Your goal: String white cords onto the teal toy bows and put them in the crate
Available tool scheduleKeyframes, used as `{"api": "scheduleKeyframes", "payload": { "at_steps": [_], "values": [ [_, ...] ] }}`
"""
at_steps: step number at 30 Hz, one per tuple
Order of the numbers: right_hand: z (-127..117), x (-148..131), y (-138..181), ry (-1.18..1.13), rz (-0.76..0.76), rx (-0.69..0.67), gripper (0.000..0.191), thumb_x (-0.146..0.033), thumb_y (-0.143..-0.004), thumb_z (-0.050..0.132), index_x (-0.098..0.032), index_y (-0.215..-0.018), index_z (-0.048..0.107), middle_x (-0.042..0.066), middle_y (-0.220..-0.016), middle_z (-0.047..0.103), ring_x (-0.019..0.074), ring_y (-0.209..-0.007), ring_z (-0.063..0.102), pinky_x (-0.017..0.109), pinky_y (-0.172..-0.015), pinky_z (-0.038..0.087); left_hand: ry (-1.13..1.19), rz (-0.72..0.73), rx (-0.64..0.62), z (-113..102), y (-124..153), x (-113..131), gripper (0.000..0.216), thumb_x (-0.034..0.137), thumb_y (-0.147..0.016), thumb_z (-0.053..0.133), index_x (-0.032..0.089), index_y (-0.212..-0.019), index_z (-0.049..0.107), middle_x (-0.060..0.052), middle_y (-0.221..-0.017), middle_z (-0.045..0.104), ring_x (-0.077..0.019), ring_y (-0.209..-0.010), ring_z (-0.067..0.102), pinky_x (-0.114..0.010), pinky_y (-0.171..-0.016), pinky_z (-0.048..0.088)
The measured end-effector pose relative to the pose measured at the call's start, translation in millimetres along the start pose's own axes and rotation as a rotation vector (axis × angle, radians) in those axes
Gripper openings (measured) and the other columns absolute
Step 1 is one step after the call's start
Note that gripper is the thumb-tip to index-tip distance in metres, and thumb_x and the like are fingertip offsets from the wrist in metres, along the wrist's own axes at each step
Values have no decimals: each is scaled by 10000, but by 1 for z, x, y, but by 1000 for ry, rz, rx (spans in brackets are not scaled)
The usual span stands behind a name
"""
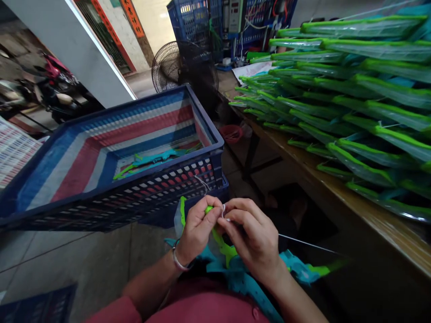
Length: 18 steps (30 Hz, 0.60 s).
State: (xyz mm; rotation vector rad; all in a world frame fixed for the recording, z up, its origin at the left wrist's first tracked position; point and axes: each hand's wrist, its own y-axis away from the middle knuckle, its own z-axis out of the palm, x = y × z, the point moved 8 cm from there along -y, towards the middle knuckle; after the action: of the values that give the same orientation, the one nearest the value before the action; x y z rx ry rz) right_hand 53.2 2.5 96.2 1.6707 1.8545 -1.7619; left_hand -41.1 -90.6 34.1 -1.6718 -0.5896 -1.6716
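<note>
In front of my chest, my left hand [198, 226] is closed in a pinch around the bright green end of a green-and-teal mesh piece [222, 246]. My right hand [252, 231] meets it, thumb and fingers pinching a thin white cord [223, 211] close to that green end. The rest of the soft mesh hangs below my hands, and a teal part [247, 285] spreads over my lap. A strand of white line [306, 241] runs off to the right behind my right hand. Exactly how the cord passes round the green end is hidden by my fingers.
A dark blue crate [215, 150] with a striped lining stands ahead to the left, holding a few teal-green pieces [158, 158]. On the right, a wooden table [323, 179] carries stacked green-edged mesh pieces [377, 107]. A black fan [168, 67] is behind the crate.
</note>
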Motion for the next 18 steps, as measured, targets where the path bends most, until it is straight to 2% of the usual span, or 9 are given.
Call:
{"api": "scheduleKeyframes", "payload": {
  "at_steps": [3, 7, 12, 18],
  "values": [
    [0, 10, 0, -43, 49, 42, 143, -80, -921, 669, -181, -983, 589, 37, -951, 617, 123, -843, 602, 244, -726, 496, 90, -21, -47, 4, 1, -2, 180, 334, -1013, 547, 190, -914, 591, 25, -778, 535, -90, -632, 488, -214, -591, 410],
    [2, 18, -1, -125, 80, 23, 262, -98, -919, 689, -205, -1149, 623, 12, -953, 611, 98, -797, 598, 215, -699, 495, 130, -34, -76, 7, 0, -4, 176, 329, -1019, 539, 189, -922, 583, 39, -701, 529, -89, -590, 496, -214, -568, 417],
    [0, 14, -1, -94, -7, 44, 227, -58, -918, 664, -182, -1108, 677, 31, -940, 616, 107, -814, 615, 219, -700, 505, 162, -47, -57, 9, 2, -7, 196, 358, -1013, 554, 185, -927, 590, 49, -641, 518, -84, -555, 479, -204, -536, 396],
    [-4, 0, 7, 58, -113, 43, 311, -20, -920, 617, -167, -1190, 667, 63, -970, 620, 130, -840, 615, 238, -695, 513, 121, -79, 0, 7, 1, -4, 284, 431, -957, 631, 174, -844, 587, 54, -565, 526, -78, -488, 449, -192, -477, 359]
  ]
}}
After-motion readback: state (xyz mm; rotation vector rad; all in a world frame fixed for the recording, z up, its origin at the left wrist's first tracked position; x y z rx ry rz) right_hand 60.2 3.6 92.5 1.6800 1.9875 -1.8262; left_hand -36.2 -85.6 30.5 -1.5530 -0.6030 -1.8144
